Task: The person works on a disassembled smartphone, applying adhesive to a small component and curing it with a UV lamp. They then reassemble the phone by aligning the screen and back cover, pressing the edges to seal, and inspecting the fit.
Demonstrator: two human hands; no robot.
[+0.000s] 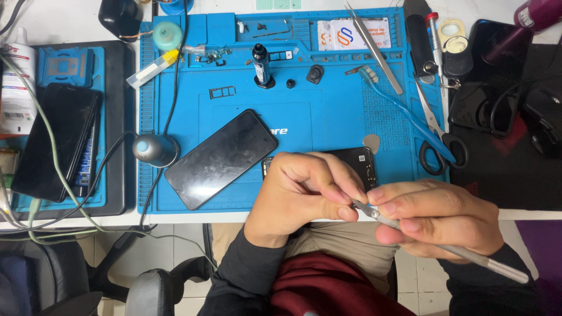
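Note:
My right hand (436, 217) pinches a slim metal pry tool (468, 255) whose handle runs down to the right. My left hand (307, 190) is curled with thumb and fingertips at the tool's tip, touching it; whether something small is between those fingers is hidden. Both hands hover over the near edge of a blue repair mat (328, 126). Just behind the left hand lies an opened black phone body (357, 159), partly covered. A black phone screen (221, 158) lies face up on the mat to the left.
Tweezers (374, 47), blue-handled scissors (436, 137), a small black bottle (261, 64), a grey pick (371, 142) and small parts lie on the mat. Another dark phone (55, 140) lies at left beside cables, a further one (489, 76) at right. A chair arm (149, 289) is below.

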